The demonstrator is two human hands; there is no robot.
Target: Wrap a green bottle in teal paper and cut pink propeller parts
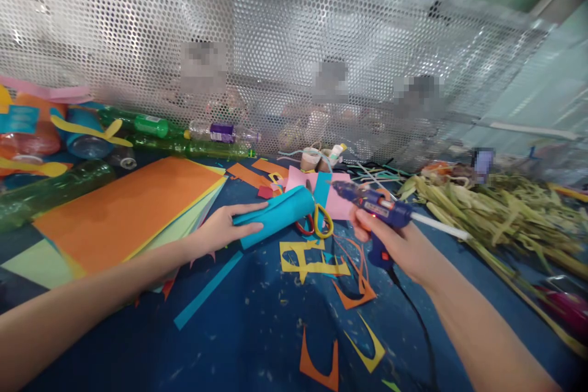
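Note:
My left hand [232,225] is closed on the near end of a rolled blue paper tube [280,214], fingers on top and thumb along the side. A seam runs along the tube's upper face. In my right hand [395,239] is a blue glue gun [383,205], its nozzle pointing left toward the tube but apart from it. A white glue stick [441,226] sticks out of the gun's back, and a small red light glows on its side. Scissors [324,220] with red and yellow handles lie just beyond the tube, their blades partly hidden.
Orange and pale green paper sheets [133,208] are stacked at left. Yellow and orange paper scraps [316,260] lie in front. A black cord [420,318] runs from the gun toward me. Plastic bottles [151,125] line the perforated metal screen [275,30]. Dried husks [500,214] are heaped right.

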